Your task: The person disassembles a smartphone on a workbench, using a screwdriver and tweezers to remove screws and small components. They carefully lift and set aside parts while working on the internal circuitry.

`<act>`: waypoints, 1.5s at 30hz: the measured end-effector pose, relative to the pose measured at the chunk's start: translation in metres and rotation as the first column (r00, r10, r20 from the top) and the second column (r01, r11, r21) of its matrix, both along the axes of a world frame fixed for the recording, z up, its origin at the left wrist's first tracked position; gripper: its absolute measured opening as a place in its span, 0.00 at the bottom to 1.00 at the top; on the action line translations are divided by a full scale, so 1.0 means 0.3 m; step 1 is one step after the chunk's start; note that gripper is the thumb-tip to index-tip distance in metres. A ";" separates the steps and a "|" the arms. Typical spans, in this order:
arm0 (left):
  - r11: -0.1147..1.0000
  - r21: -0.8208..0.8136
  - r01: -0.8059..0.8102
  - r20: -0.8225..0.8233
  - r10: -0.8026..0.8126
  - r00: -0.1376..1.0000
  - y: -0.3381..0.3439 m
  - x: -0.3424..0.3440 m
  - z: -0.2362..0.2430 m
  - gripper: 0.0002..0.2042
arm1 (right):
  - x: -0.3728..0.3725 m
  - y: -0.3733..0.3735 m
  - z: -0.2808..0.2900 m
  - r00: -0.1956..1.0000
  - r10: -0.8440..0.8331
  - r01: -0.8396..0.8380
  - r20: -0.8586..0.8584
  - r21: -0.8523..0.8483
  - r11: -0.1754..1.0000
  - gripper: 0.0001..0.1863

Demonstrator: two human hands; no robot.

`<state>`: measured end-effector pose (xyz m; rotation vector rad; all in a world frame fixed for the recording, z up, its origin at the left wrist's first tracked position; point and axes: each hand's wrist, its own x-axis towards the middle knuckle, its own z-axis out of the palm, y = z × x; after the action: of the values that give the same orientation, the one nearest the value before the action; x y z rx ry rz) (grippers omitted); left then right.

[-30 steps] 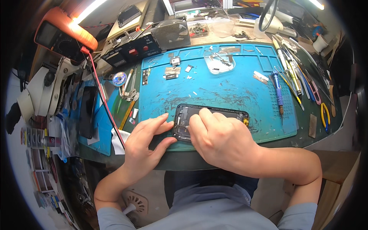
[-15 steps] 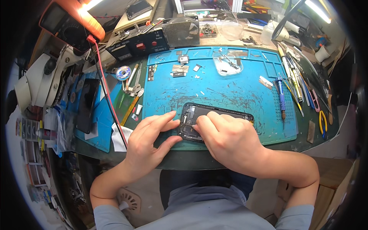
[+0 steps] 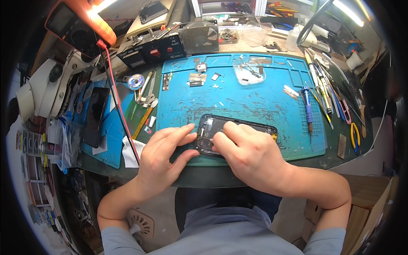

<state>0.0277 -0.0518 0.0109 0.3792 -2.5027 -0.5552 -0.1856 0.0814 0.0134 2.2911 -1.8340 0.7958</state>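
The left hand lies flat with its fingers spread, fingertips pressing the left end of the opened phone. The right hand rests on top of the phone, fingers curled and pushing down inside it. The phone lies on the near edge of the blue mat, its long side running left to right. Past it sits a clear dish of small parts

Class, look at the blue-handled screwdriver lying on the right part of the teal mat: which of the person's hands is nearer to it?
Right. The right hand rests on the opened phone, just left of the blue-handled screwdriver; the left hand sits at the phone's far left end.
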 end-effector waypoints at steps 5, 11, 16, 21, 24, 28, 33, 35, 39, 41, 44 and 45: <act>1.000 0.023 -0.004 0.023 0.003 1.000 0.000 0.005 0.005 0.31 | 0.011 -0.002 0.007 0.994 -0.040 0.035 0.106 0.050 0.998 0.08; 0.998 0.021 0.051 0.085 -0.053 0.995 -0.028 0.002 0.039 0.27 | -0.023 0.012 0.017 0.920 0.010 -0.038 0.392 0.064 0.997 0.09; 0.998 0.022 0.053 0.060 -0.054 0.997 -0.031 0.011 0.014 0.26 | -0.051 0.035 0.026 0.863 0.011 -0.055 0.505 0.071 0.996 0.11; 0.999 0.016 0.035 0.018 -0.035 0.999 -0.024 0.007 0.001 0.25 | 0.007 0.027 0.024 0.901 -0.102 0.077 0.422 0.077 0.994 0.03; 0.999 0.020 0.050 0.038 -0.051 0.998 -0.030 0.010 0.005 0.28 | 0.011 0.022 0.022 0.968 -0.157 0.145 0.195 0.077 0.986 0.08; 0.998 0.025 0.056 0.030 -0.057 0.998 -0.032 0.006 0.007 0.28 | 0.001 0.022 0.009 0.979 -0.090 0.075 0.180 0.091 0.993 0.09; 0.998 0.048 0.037 0.028 -0.038 0.999 -0.033 0.005 0.001 0.28 | -0.016 0.013 -0.003 0.977 0.006 -0.020 0.213 0.064 0.998 0.07; 0.999 0.038 0.037 0.030 -0.038 0.999 -0.029 0.006 0.002 0.28 | -0.012 0.009 -0.003 0.978 0.005 -0.021 0.210 0.075 0.997 0.08; 0.997 0.053 0.052 0.062 -0.055 0.997 -0.027 0.007 0.016 0.30 | -0.016 0.007 -0.004 0.982 0.013 -0.032 0.188 0.100 0.994 0.10; 0.997 0.045 0.055 0.028 -0.056 0.998 -0.028 0.003 0.009 0.31 | -0.020 0.003 -0.009 0.983 0.033 -0.048 0.179 0.078 0.996 0.09; 0.997 0.033 0.065 0.007 -0.066 0.998 -0.028 -0.004 0.006 0.32 | -0.019 -0.002 -0.009 0.988 0.048 -0.055 0.148 0.038 0.998 0.08; 0.997 0.028 0.067 0.005 -0.067 0.998 -0.028 -0.004 0.006 0.33 | -0.017 -0.005 -0.006 0.990 0.054 -0.057 0.134 0.021 0.998 0.07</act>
<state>0.0265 -0.0602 0.0128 0.3086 -2.5235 -0.6163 -0.1906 0.0799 0.0116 2.3673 -1.8507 0.9620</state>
